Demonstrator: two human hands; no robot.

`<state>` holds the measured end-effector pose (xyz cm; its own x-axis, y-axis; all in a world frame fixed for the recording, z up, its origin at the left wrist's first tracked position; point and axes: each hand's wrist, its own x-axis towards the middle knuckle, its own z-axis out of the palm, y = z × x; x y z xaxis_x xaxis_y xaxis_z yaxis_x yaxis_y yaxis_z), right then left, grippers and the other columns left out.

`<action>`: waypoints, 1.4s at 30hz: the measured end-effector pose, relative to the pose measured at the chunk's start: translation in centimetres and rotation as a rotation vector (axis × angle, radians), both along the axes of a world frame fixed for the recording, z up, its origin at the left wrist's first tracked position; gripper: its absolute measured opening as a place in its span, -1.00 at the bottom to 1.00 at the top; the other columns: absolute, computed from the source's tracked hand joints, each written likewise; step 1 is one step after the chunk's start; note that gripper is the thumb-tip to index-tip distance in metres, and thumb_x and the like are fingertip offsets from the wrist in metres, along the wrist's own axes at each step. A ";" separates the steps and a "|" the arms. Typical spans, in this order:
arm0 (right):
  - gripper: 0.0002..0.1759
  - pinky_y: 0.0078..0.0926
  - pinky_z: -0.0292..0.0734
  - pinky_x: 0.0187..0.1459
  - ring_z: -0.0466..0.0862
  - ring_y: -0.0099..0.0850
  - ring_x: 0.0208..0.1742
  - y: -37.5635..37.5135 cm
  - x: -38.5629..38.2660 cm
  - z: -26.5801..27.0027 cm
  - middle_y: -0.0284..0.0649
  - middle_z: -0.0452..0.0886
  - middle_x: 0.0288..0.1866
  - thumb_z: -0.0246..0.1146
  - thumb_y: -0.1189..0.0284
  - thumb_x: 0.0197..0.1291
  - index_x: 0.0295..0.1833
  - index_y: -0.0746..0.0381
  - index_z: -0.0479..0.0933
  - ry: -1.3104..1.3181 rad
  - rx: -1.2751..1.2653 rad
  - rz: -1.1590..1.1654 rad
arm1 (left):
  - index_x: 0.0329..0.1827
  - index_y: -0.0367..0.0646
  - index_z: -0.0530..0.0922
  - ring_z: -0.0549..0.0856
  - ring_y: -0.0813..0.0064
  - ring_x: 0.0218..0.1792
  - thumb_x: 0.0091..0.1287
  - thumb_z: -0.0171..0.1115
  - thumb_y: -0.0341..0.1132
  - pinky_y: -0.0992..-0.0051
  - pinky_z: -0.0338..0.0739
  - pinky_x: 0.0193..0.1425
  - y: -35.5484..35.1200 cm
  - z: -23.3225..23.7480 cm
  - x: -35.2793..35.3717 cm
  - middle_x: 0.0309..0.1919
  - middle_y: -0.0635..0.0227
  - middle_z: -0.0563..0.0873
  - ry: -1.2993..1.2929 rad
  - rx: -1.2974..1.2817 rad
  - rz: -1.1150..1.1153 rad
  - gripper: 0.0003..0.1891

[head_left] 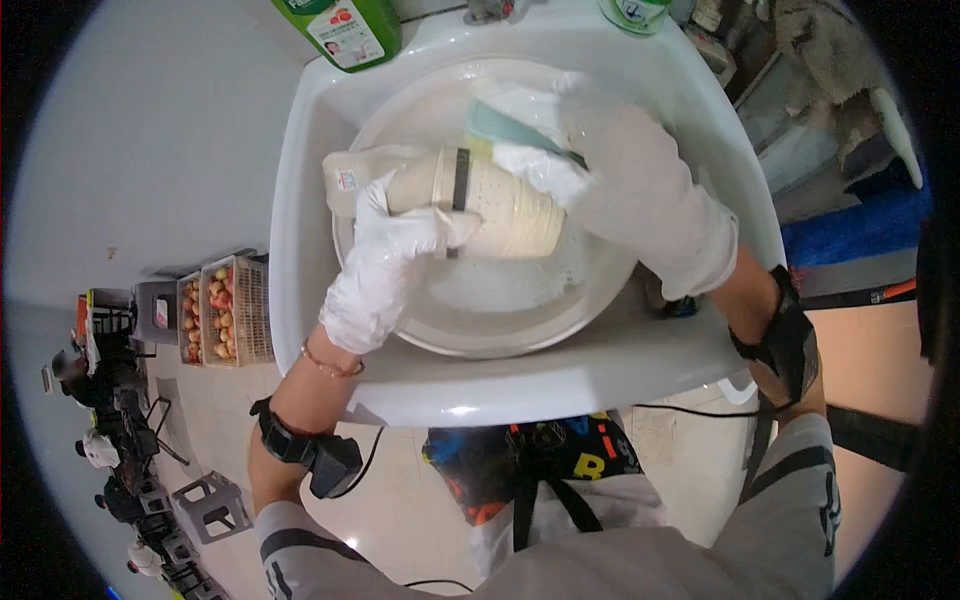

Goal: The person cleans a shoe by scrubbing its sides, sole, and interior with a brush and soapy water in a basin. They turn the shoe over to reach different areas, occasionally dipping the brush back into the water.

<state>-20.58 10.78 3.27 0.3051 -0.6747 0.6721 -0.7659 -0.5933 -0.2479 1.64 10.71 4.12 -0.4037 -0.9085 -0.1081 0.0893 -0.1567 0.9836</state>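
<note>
My left hand, in a white disposable glove, grips a cream-coloured perforated item with ridges at its broad end and a dark band around it. A paler flap with a small printed label sticks out past that hand. My right hand, gloved too and blurred, is closed around a blue-green and yellow scrubbing sponge. The sponge is right at the upper side of the cream item. Both hands are over a white round basin with water in it, set inside a white sink.
Green bottles stand on the sink's back corners, beside the tap. Crates of fruit and a grey stool are on the floor at left, with several people further off. A blue cloth hangs at right.
</note>
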 end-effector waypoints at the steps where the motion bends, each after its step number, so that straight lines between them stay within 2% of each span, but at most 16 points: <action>1: -0.65 -0.22 0.52 -0.01 0.61 -0.08 -0.10 -0.1 0.0 0.1 -0.03 0.61 -0.15 0.24 0.22 0.16 -0.09 0.26 0.61 -0.002 -0.008 0.000 | 0.13 -0.17 0.50 0.64 0.56 -0.07 0.00 0.45 -0.48 0.53 0.57 -0.04 0.1 0.2 0.1 -0.12 0.40 0.66 -0.019 -0.006 -0.001 -0.45; 5: -0.63 -0.21 0.52 -0.02 0.62 -0.08 -0.10 0.2 -0.2 0.2 -0.03 0.61 -0.13 0.23 0.21 0.16 -0.04 0.25 0.61 0.026 -0.034 -0.031 | 0.13 -0.16 0.51 0.65 0.55 -0.08 -0.02 0.47 -0.45 0.52 0.59 -0.07 0.4 0.6 -0.8 -0.12 0.40 0.66 -0.147 -0.038 0.016 -0.43; 7: -0.62 -0.21 0.53 -0.02 0.62 -0.08 -0.09 0.5 -0.1 0.7 -0.03 0.61 -0.13 0.23 0.21 0.16 -0.03 0.25 0.61 0.021 -0.013 -0.034 | 0.11 -0.14 0.53 0.66 0.57 -0.15 0.00 0.49 -0.43 0.53 0.61 -0.08 0.4 0.2 -1.1 -0.14 0.41 0.68 -0.015 -0.163 0.001 -0.46; 9: -0.59 -0.33 0.47 0.15 0.57 -0.18 0.12 1.2 0.2 1.6 -0.16 0.57 0.15 0.28 0.35 0.17 0.17 0.10 0.56 0.049 0.181 -0.084 | 0.10 -0.14 0.54 0.67 0.59 -0.17 0.01 0.49 -0.44 0.54 0.61 -0.11 0.5 0.6 -1.5 -0.16 0.42 0.68 -0.116 -0.145 0.035 -0.48; 11: -0.59 -0.34 0.48 0.15 0.58 -0.18 0.12 1.4 0.3 1.8 -0.17 0.57 0.15 0.28 0.35 0.17 0.17 0.10 0.56 0.030 0.196 -0.082 | 0.09 -0.14 0.55 0.67 0.60 -0.19 0.02 0.48 -0.45 0.56 0.62 -0.13 0.4 0.4 -1.6 -0.17 0.43 0.69 -0.221 -0.127 0.068 -0.49; 14: -0.58 -0.35 0.48 0.14 0.58 -0.18 0.11 1.5 0.5 1.8 -0.18 0.57 0.15 0.29 0.36 0.17 0.18 0.09 0.55 0.036 0.244 -0.099 | 0.07 -0.16 0.56 0.67 0.62 -0.22 0.01 0.49 -0.47 0.61 0.62 -0.23 0.1 -0.1 -1.5 -0.20 0.44 0.69 -0.145 -0.155 0.090 -0.50; 16: -0.58 -0.35 0.49 0.13 0.58 -0.18 0.11 1.5 0.4 1.7 -0.18 0.57 0.15 0.29 0.36 0.17 0.18 0.09 0.55 0.056 0.279 -0.118 | 0.08 -0.19 0.55 0.67 0.61 -0.20 0.00 0.50 -0.48 0.61 0.62 -0.22 0.1 0.3 -1.4 -0.18 0.42 0.69 -0.240 -0.149 0.086 -0.49; 22: -0.56 -0.33 0.46 0.15 0.56 -0.17 0.12 1.4 0.3 1.9 -0.14 0.57 0.13 0.28 0.32 0.18 0.21 0.08 0.53 0.038 0.205 -0.094 | 0.07 -0.22 0.55 0.66 0.62 -0.21 0.00 0.48 -0.50 0.58 0.61 -0.17 0.1 -0.1 -1.4 -0.15 0.40 0.67 -0.088 -0.154 0.096 -0.49; 26: -0.56 -0.28 0.44 0.18 0.54 -0.14 0.15 1.3 0.3 1.7 -0.12 0.58 0.13 0.28 0.30 0.18 0.20 0.10 0.53 0.046 0.227 -0.105 | 0.07 -0.21 0.55 0.66 0.60 -0.19 -0.01 0.48 -0.50 0.59 0.61 -0.15 0.2 0.3 -1.4 -0.14 0.39 0.67 -0.078 -0.144 0.091 -0.49; 28: -0.56 -0.28 0.43 0.20 0.53 -0.14 0.16 1.3 0.4 1.7 -0.12 0.58 0.13 0.29 0.30 0.18 0.20 0.10 0.53 0.068 0.210 -0.107 | 0.03 -0.26 0.59 0.68 0.62 -0.16 0.03 0.44 -0.51 0.58 0.60 -0.06 0.1 0.5 -1.1 -0.15 0.35 0.73 -0.146 -0.079 0.015 -0.56; 34: -0.56 -0.28 0.40 0.24 0.52 -0.13 0.18 1.0 0.3 1.3 -0.12 0.58 0.13 0.29 0.30 0.18 0.20 0.11 0.53 0.059 0.119 -0.074 | 0.04 -0.25 0.58 0.66 0.64 -0.19 0.03 0.41 -0.53 0.60 0.58 -0.07 0.6 0.4 -1.3 -0.16 0.40 0.71 -0.178 -0.126 0.002 -0.56; 36: -0.60 -0.23 0.49 0.07 0.60 -0.10 -0.02 0.9 0.8 1.3 -0.10 0.61 -0.05 0.25 0.22 0.16 0.06 0.19 0.58 -0.075 -0.040 0.011 | 0.04 -0.24 0.57 0.65 0.64 -0.19 0.03 0.42 -0.52 0.59 0.58 -0.08 0.6 0.1 -1.4 -0.17 0.40 0.70 -0.169 -0.184 -0.002 -0.56; 37: -0.60 -0.23 0.49 0.07 0.60 -0.10 -0.02 1.0 0.8 1.4 -0.10 0.61 -0.05 0.25 0.22 0.16 0.06 0.19 0.58 -0.075 -0.038 0.012 | 0.03 -0.24 0.57 0.65 0.64 -0.20 0.02 0.43 -0.51 0.58 0.58 -0.08 0.6 0.0 -1.4 -0.17 0.41 0.70 -0.159 -0.243 -0.007 -0.56; 39: -0.50 -0.28 0.47 0.16 0.56 -0.14 0.11 1.9 0.9 2.2 -0.15 0.55 0.17 0.33 0.32 0.10 0.21 0.07 0.52 0.030 0.070 -0.003 | 0.04 -0.23 0.57 0.64 0.64 -0.18 0.03 0.43 -0.52 0.58 0.57 -0.05 0.3 -0.3 -1.0 -0.16 0.41 0.70 -0.200 -0.222 -0.034 -0.55; 40: -0.50 -0.28 0.47 0.16 0.56 -0.14 0.11 3.0 1.5 3.6 -0.15 0.55 0.17 0.33 0.32 0.10 0.21 0.07 0.52 0.031 0.070 -0.002 | 0.05 -0.23 0.56 0.64 0.64 -0.15 0.03 0.43 -0.52 0.58 0.56 -0.02 0.1 -0.5 -0.8 -0.15 0.42 0.69 -0.241 -0.206 -0.061 -0.54; 42: -0.48 -0.28 0.52 0.06 0.56 -0.14 0.05 5.0 3.0 6.2 -0.14 0.53 0.19 0.33 0.32 0.04 0.20 0.04 0.54 0.263 0.510 0.038 | 0.08 -0.23 0.54 0.64 0.63 -0.12 0.04 0.42 -0.53 0.57 0.56 0.01 0.5 -0.6 -0.6 -0.13 0.42 0.69 -0.101 -0.214 -0.064 -0.53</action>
